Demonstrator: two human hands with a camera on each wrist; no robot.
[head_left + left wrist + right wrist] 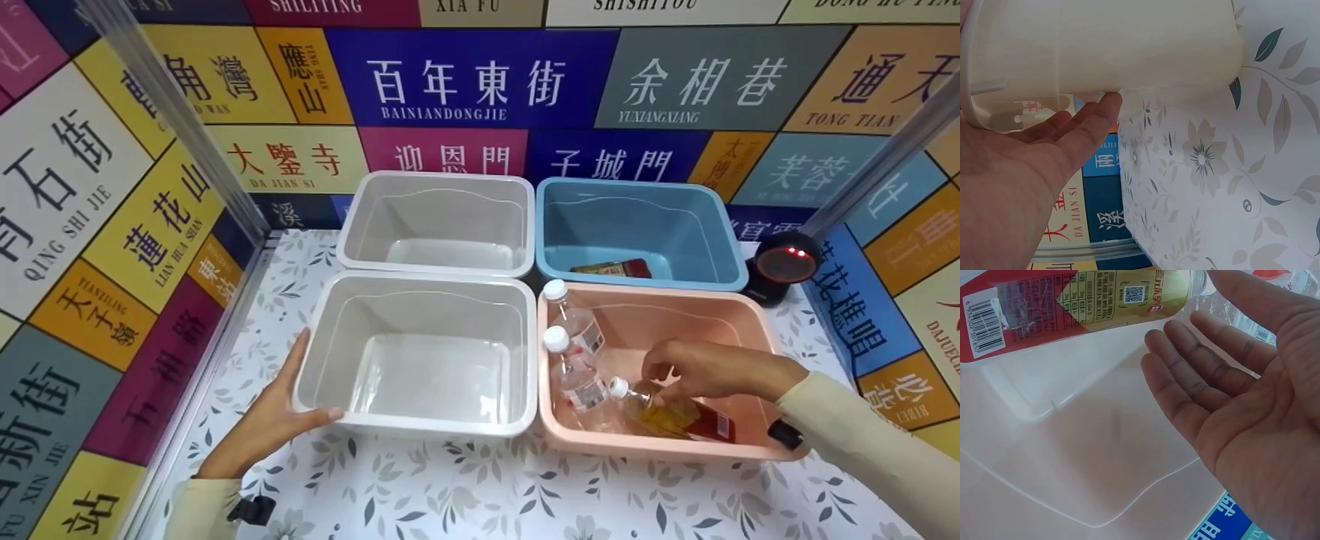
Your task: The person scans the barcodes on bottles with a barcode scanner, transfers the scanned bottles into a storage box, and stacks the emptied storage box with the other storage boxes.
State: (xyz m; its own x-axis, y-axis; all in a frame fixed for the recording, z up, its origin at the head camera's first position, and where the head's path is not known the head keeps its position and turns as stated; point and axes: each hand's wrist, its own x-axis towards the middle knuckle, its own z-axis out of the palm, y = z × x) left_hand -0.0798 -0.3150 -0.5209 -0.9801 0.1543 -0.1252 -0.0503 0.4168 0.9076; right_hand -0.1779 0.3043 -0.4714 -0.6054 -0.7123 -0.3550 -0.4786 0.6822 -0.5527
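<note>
My right hand point(701, 369) reaches into the pink bin point(660, 448), thumb and fingers apart beside the neck of a drink bottle point(1078, 312). This bottle has a white cap and a red-and-gold label with a barcode; it lies tilted in the bin. In the right wrist view the fingers are slightly bent, with fingertips near the bottle's shoulder. My left hand point(262, 405) rests at the left side of the front white bin point(420, 427), thumb at its front corner. Its fingers point(1089, 121) extend along the bin's outer wall.
Two clear bottles point(581, 382) with white caps lean in the pink bin's left side. Behind stand another white bin point(442, 270) and a blue bin point(637, 281) holding a small packet point(611, 268). A black scanner-like device point(784, 262) stands at the right, near a metal post.
</note>
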